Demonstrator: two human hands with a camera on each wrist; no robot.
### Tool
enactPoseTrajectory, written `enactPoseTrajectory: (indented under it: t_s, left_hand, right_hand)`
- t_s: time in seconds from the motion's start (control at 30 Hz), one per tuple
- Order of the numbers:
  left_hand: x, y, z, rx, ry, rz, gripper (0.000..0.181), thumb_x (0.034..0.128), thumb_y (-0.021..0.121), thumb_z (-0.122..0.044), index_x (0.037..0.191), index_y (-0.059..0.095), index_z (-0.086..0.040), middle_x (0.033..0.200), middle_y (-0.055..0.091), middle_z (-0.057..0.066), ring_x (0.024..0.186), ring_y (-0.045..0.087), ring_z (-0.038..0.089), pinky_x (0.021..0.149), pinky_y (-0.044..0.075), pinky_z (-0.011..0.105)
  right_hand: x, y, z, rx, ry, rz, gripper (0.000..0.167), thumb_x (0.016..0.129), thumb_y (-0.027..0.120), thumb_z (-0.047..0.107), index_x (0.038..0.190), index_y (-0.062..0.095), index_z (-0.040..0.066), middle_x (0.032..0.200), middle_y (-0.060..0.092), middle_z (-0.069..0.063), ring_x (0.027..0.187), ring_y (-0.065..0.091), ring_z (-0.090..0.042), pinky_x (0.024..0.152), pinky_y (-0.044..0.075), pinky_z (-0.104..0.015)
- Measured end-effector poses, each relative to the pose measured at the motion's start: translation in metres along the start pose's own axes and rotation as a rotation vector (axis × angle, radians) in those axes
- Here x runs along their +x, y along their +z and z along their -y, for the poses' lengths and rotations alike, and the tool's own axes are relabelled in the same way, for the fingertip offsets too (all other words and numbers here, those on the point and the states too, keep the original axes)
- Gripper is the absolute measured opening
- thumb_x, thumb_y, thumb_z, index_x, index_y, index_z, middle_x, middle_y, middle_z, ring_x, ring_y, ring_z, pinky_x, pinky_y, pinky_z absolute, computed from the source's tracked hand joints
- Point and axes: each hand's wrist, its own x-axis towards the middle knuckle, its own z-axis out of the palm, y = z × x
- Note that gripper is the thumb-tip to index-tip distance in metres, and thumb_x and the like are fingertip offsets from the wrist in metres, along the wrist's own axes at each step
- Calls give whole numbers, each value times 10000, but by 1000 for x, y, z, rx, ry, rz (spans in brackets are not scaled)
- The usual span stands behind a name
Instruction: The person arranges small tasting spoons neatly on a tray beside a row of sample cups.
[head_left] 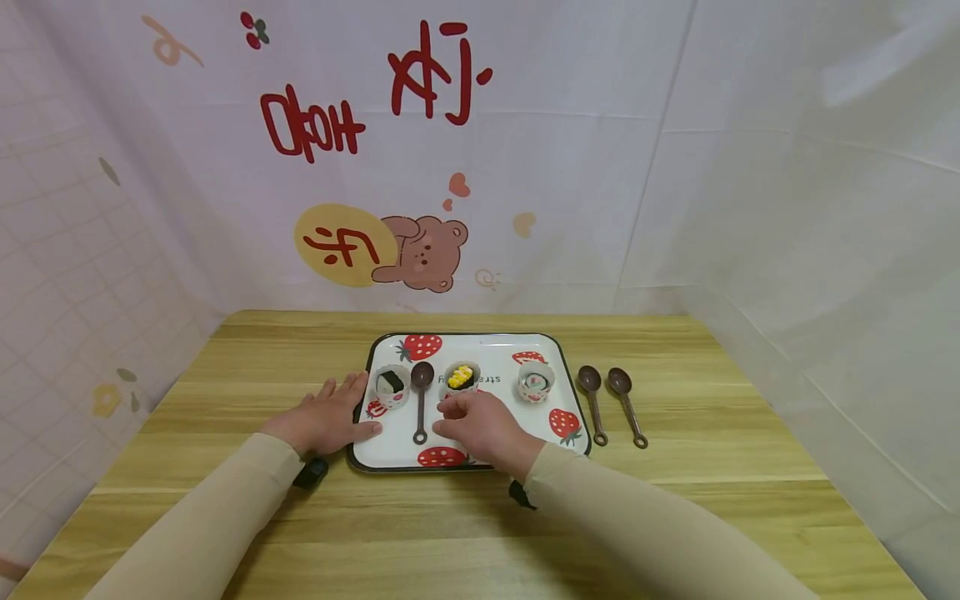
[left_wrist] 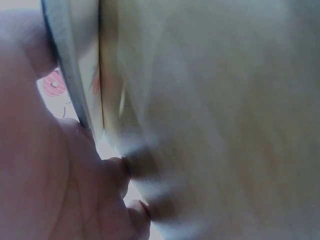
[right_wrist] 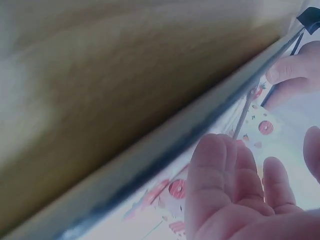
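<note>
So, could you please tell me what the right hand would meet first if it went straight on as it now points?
Probably the brown spoon on the tray, just left of the right hand, though the hand might pass above it: its height is unclear.

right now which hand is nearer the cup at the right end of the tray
Right. The right hand is left of that cup, slightly closer to the person; the left hand is farther, at the left edge of the tray.
</note>
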Motion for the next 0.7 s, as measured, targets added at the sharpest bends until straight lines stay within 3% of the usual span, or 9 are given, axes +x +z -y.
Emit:
enactPoseTrajectory:
  t_s: [0.2, 0.47, 0.7]
  left_hand:
    - [-1, -1, -1, -6, -3, 3, 1056, 997, 605, -622, 1681, 100, 6, 1727, 121, 317, 1557, 61, 628, 1199, 116, 806]
    - [-1, -1, -1, -11, 3, 0, 1051, 1001, 605, -614, 1679, 101, 12, 1724, 121, 322, 1556, 60, 630, 1197, 113, 809]
    - [0, 1, 1, 1, 4, -2, 1052, 1002, 600, -619, 1679, 98, 11, 1725, 125, 321, 1555, 63, 631, 1196, 121, 809]
  right_hand:
    - [-3, -10, -3, -57, -72, -19, 383, 973, 768, 293, 1315, 746, 124, 1299, 755, -50, 1197, 684, -234, 1034, 553, -438]
    - [-9, -31, -11, -148, -88, -82, 378, 978, 760, 321, 1310, 748, 141, 1167, 755, -22, 978, 633, -169, 789, 539, -315]
    - [-12, -50, -20, -192, -99, -140, 407, 968, 770, 317, 1322, 737, 118, 1293, 756, -55, 1152, 699, -259, 887, 588, -399]
